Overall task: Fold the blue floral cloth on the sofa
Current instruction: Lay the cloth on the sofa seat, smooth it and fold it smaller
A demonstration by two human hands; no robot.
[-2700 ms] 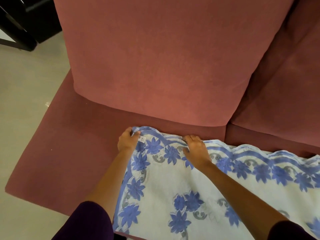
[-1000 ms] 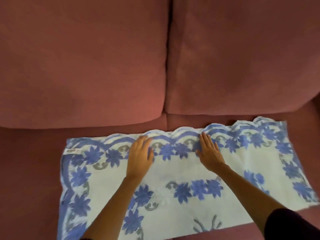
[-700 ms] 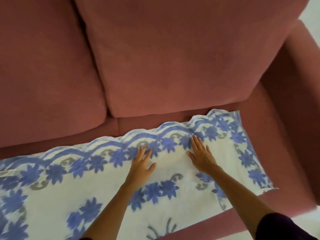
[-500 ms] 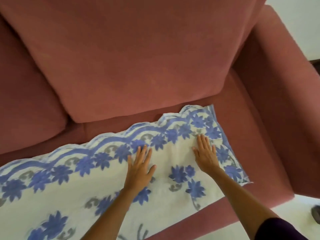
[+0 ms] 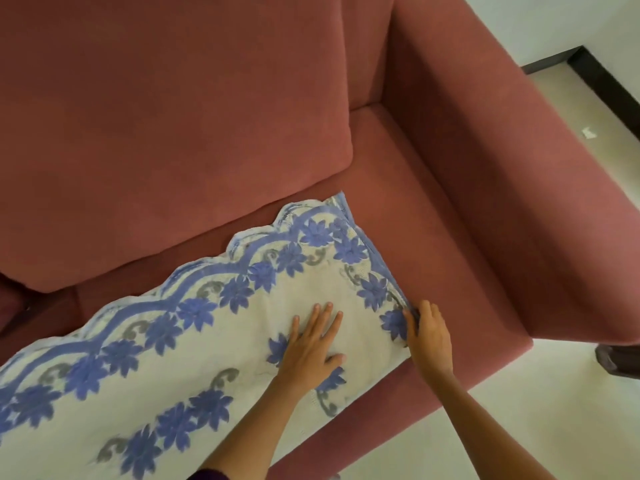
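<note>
The blue floral cloth (image 5: 194, 344) lies as a long flat strip along the seat of the dusky red sofa (image 5: 408, 237), white with blue flowers and a scalloped blue border on its far edge. My left hand (image 5: 311, 348) presses flat on it with fingers spread, near its right end. At the cloth's right edge, my right hand (image 5: 427, 334) has its fingers curled around the hem.
The sofa's back cushion (image 5: 173, 116) rises behind the cloth and the right armrest (image 5: 519, 168) stands to the right. Bare seat lies between cloth and armrest. Pale floor (image 5: 571, 410) shows at the lower right, with a dark object (image 5: 620, 360) by the armrest's foot.
Both hands have slid rightward along the cloth from its left end to its right end. My right hand has gone from lying flat on the cloth to curling around its right edge.
</note>
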